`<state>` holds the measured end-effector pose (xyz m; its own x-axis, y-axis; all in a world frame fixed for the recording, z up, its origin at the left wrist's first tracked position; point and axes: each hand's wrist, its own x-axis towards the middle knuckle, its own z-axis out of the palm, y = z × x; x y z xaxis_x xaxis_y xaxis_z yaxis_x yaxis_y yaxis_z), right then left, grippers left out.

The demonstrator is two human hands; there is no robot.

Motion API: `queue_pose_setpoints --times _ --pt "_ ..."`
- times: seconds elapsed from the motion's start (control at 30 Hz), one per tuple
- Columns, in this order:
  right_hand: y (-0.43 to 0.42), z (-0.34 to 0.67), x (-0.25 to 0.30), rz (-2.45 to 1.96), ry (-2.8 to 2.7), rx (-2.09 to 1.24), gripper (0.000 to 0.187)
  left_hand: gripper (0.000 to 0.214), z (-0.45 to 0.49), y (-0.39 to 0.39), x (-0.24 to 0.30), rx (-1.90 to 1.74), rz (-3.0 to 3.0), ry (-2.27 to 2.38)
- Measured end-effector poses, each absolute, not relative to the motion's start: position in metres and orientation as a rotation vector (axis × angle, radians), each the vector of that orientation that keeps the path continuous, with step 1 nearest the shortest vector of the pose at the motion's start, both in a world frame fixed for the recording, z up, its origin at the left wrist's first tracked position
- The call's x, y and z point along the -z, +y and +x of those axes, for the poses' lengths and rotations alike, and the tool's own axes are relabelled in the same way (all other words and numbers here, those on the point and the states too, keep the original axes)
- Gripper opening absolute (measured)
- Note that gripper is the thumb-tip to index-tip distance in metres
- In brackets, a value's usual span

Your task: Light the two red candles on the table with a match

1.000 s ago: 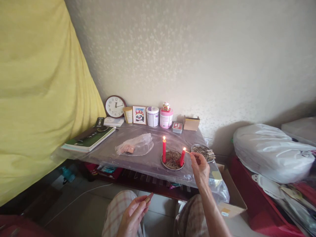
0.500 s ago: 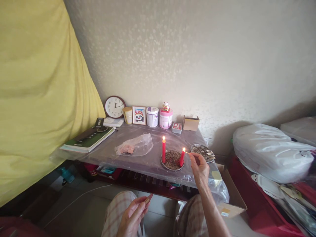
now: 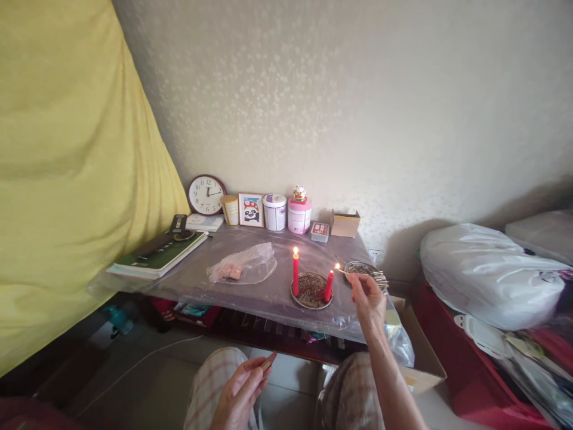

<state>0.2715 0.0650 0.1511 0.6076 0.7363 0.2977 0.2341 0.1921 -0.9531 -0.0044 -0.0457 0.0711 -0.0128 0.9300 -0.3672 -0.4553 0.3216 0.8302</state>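
My right hand (image 3: 369, 298) pinches a burning match (image 3: 342, 271), its flame apart from the shorter red candle and up to its right. That shorter candle (image 3: 329, 288) leans a little and shows only a tiny bright spot at its wick. To its left, a taller red candle (image 3: 296, 276) stands upright with a flame. Both are on a round metal dish (image 3: 308, 304) with a dark, speckled surface. Low over my lap, my left hand (image 3: 244, 385) is closed around a small matchbox (image 3: 269, 361), mostly covered by the fingers.
Behind my right hand lies a second dish (image 3: 358, 268) with burnt-looking sticks on its edge. A plastic bag (image 3: 250, 263) with pink pieces rests on the plastic-covered table (image 3: 188, 280). Books (image 3: 156, 257), a clock (image 3: 208, 195), tins and a small carton (image 3: 345, 223) stand farther back.
My right hand has drawn the burning match away from the shorter candle, to the right. The flame at that candle's tip has shrunk to a small spot. My left hand stays in place.
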Motion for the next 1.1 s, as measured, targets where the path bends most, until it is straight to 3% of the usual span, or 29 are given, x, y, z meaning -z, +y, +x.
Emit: queue_pose_setpoints --times 0.17,0.37,0.57,0.73,0.93,1.1 --pt "0.063 0.282 -0.173 -1.210 -0.892 -0.526 0.041 0.049 -0.006 -0.044 -0.066 -1.190 0.584 1.100" --pt "0.050 0.314 -0.213 -0.779 -0.777 -0.921 0.038 0.049 -0.007 -0.041 -0.052 -1.192 0.569 1.099" --pt "0.052 0.350 -0.217 -1.201 -0.865 -0.512 0.033 0.050 -0.006 -0.035 -0.042 -1.152 0.605 1.095" --pt "0.043 0.377 -0.224 -0.866 -0.890 -0.637 0.031 0.048 -0.003 -0.033 -0.040 -1.135 0.604 1.115" --pt "0.054 0.395 -0.208 -1.197 -0.913 -0.563 0.031 0.051 0.002 -0.030 -0.043 -1.105 0.603 1.087" --pt "0.063 0.414 -0.193 -1.183 -0.897 -0.595 0.044 0.052 0.005 -0.027 -0.039 -1.097 0.568 1.075"
